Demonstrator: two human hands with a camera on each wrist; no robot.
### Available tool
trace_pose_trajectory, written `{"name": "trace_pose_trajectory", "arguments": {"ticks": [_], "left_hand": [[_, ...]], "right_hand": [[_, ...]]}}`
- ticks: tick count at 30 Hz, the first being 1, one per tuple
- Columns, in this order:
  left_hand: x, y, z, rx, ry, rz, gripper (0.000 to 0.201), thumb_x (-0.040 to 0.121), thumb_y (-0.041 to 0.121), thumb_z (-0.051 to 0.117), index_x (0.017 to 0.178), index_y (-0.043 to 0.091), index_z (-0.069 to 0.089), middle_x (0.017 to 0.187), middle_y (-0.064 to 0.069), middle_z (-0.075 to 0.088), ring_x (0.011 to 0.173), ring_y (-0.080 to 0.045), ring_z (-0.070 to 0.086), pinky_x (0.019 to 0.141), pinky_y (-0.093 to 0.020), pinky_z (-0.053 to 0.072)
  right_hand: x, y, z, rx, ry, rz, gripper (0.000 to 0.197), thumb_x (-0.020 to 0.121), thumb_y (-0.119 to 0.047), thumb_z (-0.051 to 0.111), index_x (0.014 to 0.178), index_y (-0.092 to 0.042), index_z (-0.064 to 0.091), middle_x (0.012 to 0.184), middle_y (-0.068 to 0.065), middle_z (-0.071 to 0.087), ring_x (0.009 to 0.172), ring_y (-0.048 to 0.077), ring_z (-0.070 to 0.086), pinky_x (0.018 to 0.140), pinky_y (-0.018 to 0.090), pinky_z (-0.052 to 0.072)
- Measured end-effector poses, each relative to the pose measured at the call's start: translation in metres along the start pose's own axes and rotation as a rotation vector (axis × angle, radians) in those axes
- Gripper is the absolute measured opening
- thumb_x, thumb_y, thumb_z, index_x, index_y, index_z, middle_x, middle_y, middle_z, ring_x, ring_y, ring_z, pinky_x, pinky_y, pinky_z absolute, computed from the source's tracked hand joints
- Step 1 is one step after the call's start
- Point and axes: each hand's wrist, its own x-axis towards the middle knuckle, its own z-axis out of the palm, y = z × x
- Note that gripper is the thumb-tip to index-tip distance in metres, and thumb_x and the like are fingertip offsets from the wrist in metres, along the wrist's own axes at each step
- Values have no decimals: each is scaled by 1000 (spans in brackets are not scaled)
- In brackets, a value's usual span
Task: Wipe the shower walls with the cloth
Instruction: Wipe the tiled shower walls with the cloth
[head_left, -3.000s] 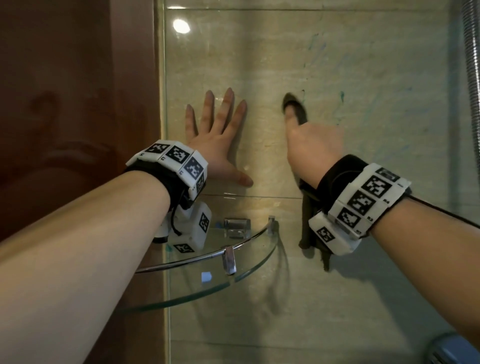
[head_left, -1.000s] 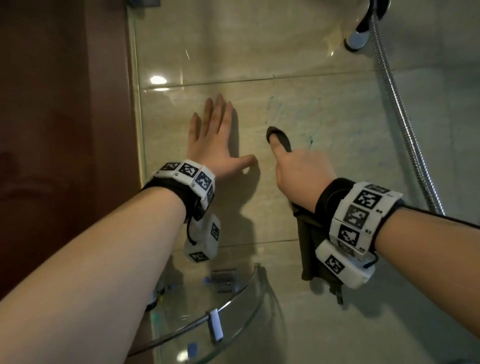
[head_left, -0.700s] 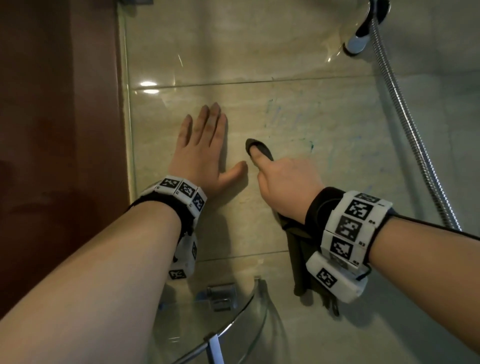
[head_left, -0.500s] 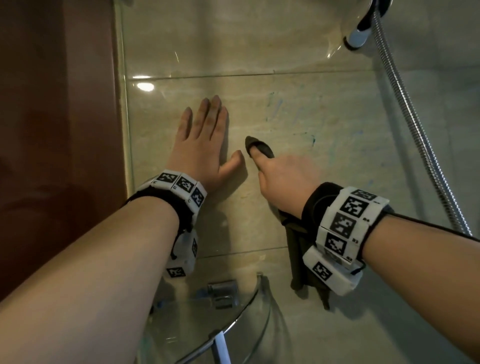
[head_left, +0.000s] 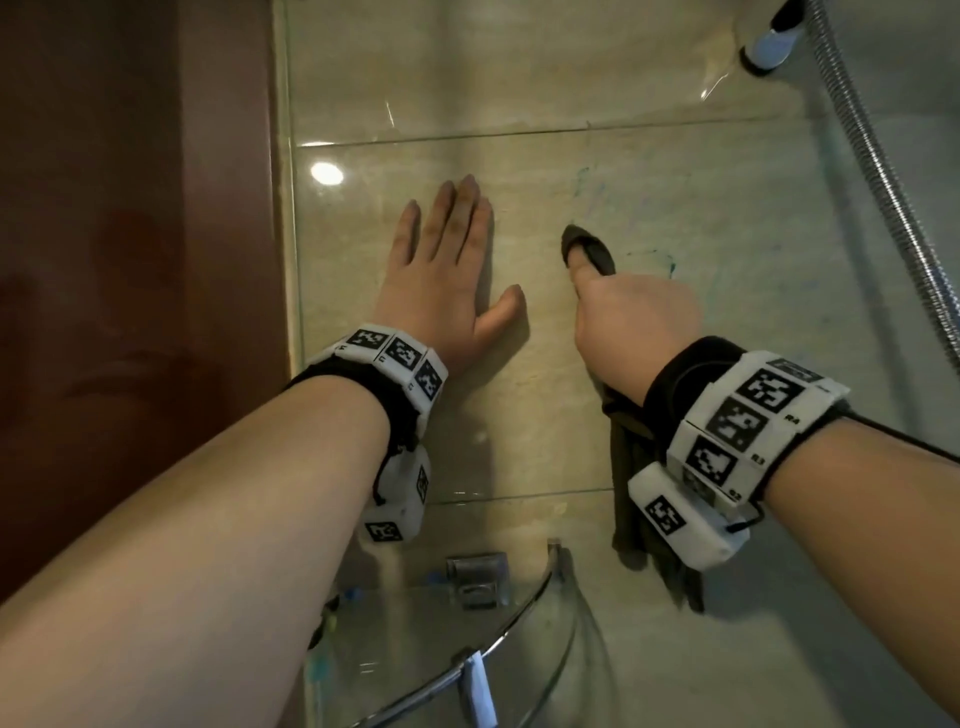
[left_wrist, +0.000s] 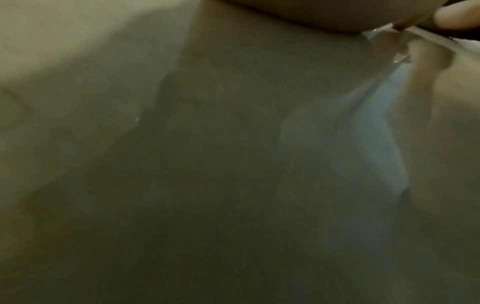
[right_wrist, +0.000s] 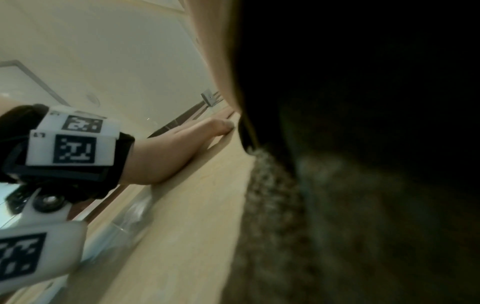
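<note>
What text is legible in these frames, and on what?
"R4": right wristband, beside a black-and-white marker square.
"R3": same band, next panel down.
Third label below that: blurred, perhaps "R2".
Left wristband: tiny labels by its markers, too small to read in the head view and blurred in the right wrist view.
Shower wall and cloth: no text.

Dark olive cloth hanging against glossy beige tiled shower wall, blue smears

Home bathroom shower stall, glossy beige wall tiles, metal shower hose, glass corner shelf
</note>
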Motion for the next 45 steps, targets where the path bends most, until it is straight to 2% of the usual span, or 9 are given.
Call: {"name": "trace_pose_trajectory", "arguments": {"ticks": [6,14,18,21,25,28,36,41,45], "left_hand": [[0,1,1,-6,0,-1,90,84,62,9,154,6,4,162,-10,-4,149,-22,-5,120,-41,-9],[0,1,-1,-24,0,-1,90,84,62,8,154,6,4,162,-10,-4,149,-22,-6,120,-43,-8],[0,1,0,-24,12,4,90,84,62,9,154,6,5,162,-10,-3,149,-22,-5,120,-42,-8],[1,0,0,-24,8,9,91,83,63,8,154,6,4,162,-11,-3,150,-23,-4,120,-42,-7],[0,-1,0,-19,12,3,91,84,63,9,154,6,4,162,-11,-3,150,-23,-4,120,-42,-7],[0,0,1,-2,9,-6,90,84,63,7,154,6,3,162,-11,-3,149,-23,-5,120,-43,-6],[1,2,2,-7,15,-9,91,84,64,7,154,6,5,162,-10,-2,150,-24,-4,120,-44,-6],[1,1,2,-14,11,-5,91,84,64,8,154,6,5,162,-10,-3,149,-23,-5,120,-43,-6],[1,1,3,-11,20,3,90,85,63,8,154,6,4,162,-11,-4,149,-23,-5,120,-44,-6]], "right_hand": [[2,20,-2,35,12,120,63,96,-7,31,154,-21,9,65,6,43,52,22,42,47,29,29],[4,20,-5,193,18,255,67,91,-6,35,153,-12,10,69,4,42,55,20,40,59,33,34],[-3,-5,-8,172,64,121,63,96,-13,31,154,-20,6,85,10,51,70,25,47,65,35,37],[-7,-20,-1,126,31,11,60,98,-14,31,154,-23,8,73,4,45,63,23,46,61,34,37],[-6,-10,4,50,20,43,61,97,-11,33,153,-20,11,61,2,35,49,18,35,51,31,31],[-6,7,3,46,23,92,61,95,-8,32,153,-18,14,63,5,41,51,20,40,46,29,28],[-2,37,3,164,34,237,61,93,-7,34,152,-19,21,66,5,40,54,20,38,60,33,35],[-4,25,-5,183,76,208,63,94,-8,33,153,-19,15,65,5,38,55,21,37,56,31,31],[-10,2,-6,146,92,41,56,100,-19,29,153,-30,13,75,7,45,60,24,42,61,33,35]]}}
